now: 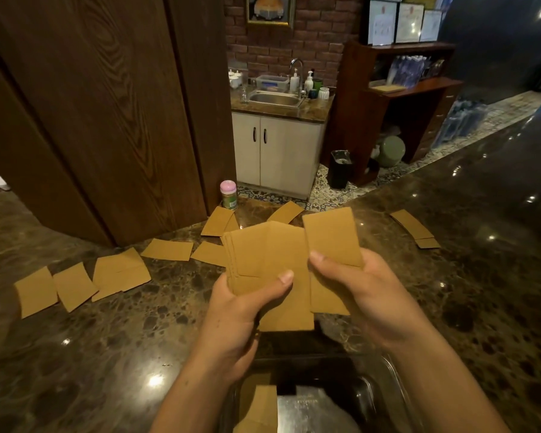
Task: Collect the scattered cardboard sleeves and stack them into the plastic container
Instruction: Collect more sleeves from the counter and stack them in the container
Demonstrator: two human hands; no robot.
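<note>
My left hand point(241, 307) grips a fanned stack of flat brown cardboard sleeves point(263, 254) above the dark marble counter point(91, 354). My right hand point(356, 285) pinches a single sleeve point(331, 239) upright beside that stack, with another sleeve under its fingers. Below my wrists stands the clear plastic container point(388, 379), and a sleeve point(263, 404) leans inside it. Several loose sleeves point(119, 273) lie spread over the counter to the left and behind the stack. Two more sleeves point(414, 228) rest at the far right.
A small jar with a pink lid point(228, 195) stands at the counter's far edge by the wooden partition point(107, 120). Beyond are a sink cabinet point(278, 151), a black bin point(339, 173) on the tiled floor and a wooden shelf unit point(403, 104).
</note>
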